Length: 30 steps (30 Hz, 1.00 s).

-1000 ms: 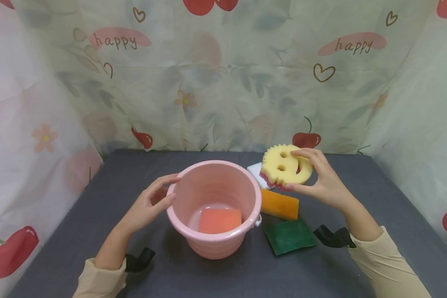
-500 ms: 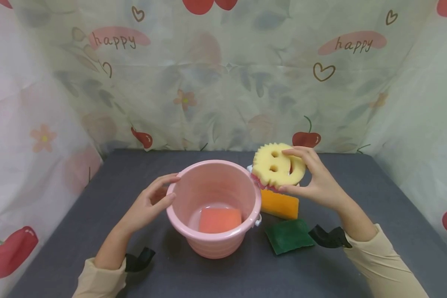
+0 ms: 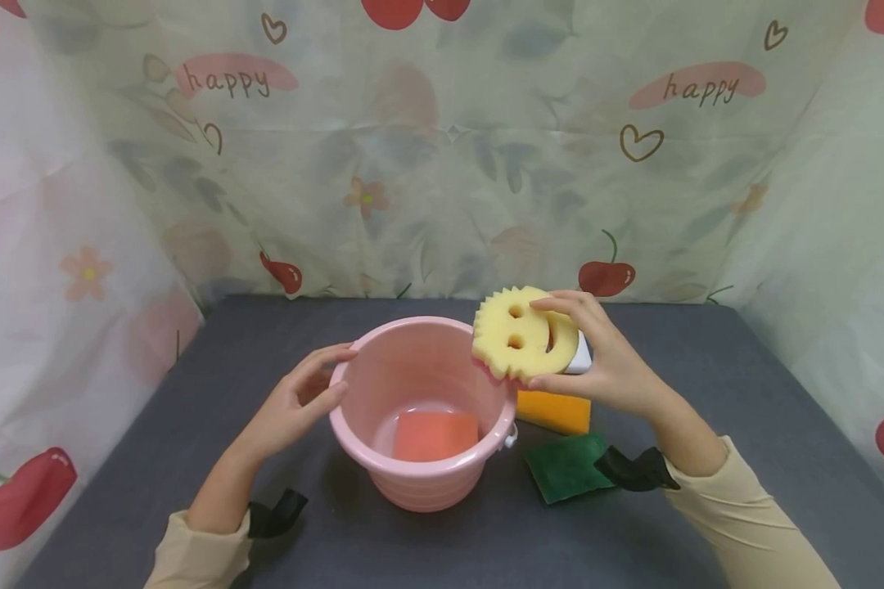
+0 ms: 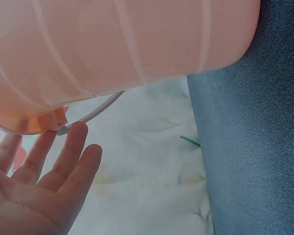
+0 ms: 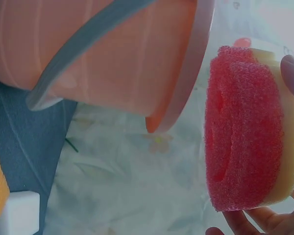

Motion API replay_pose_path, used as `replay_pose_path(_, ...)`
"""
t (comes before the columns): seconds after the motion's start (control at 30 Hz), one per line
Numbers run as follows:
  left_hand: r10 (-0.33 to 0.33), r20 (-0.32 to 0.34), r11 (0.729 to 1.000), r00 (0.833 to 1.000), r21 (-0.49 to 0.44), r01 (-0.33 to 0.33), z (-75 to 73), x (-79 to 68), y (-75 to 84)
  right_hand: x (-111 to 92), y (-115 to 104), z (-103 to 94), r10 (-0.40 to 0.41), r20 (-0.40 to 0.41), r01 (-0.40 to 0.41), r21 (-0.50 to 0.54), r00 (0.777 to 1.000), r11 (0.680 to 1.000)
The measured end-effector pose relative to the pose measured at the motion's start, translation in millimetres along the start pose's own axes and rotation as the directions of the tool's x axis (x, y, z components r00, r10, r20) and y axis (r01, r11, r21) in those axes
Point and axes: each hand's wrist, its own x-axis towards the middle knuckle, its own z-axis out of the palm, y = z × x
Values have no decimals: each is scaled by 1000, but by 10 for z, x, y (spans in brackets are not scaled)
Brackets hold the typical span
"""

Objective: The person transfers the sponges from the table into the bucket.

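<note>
A round smiley-face sponge (image 3: pixel 523 334), yellow on one side and red on the other, is gripped at its edge by my right hand (image 3: pixel 600 352). It is raised over the right rim of a pink bucket (image 3: pixel 423 483); the right wrist view shows its rough red side (image 5: pixel 245 132) apart from the bucket's rim. On the bucket's floor lies an orange-pink sponge block (image 3: pixel 436 436). My left hand (image 3: pixel 295 401) touches the bucket's left rim. Its fingers (image 4: pixel 71 152) look nearly straight in the left wrist view, with the palm partly showing.
Right of the bucket lie an orange sponge block (image 3: pixel 556 411) and a green scouring pad (image 3: pixel 569 466). Behind the smiley sponge a white block (image 3: pixel 580 357) partly shows. The bucket's grey handle (image 5: pixel 83 49) hangs at its far side. Patterned cloth walls surround the dark tabletop (image 3: pixel 280 323).
My right hand has carried the smiley sponge leftward, from above the white block to over the bucket's right rim. The left hand and the bucket have stayed put.
</note>
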Motion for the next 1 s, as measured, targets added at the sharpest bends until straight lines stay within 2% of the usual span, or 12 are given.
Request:
replay_pose_path(0.43, -17, -6, 1000, 1000, 6, 17, -2, -5, 5, 45, -75, 128, -51, 53, 50, 20, 997, 999)
replay_pose_path(0.73, -11, 0, 1000, 1000, -5, 11, -1, -3, -2, 95, -134, 205, -37, 100, 32, 46, 994, 998)
replay_pose_path(1.0, -16, 2, 1000, 1000, -8, 16, -3, -5, -1, 134, -164, 274, -73, 124, 66, 64, 990, 996)
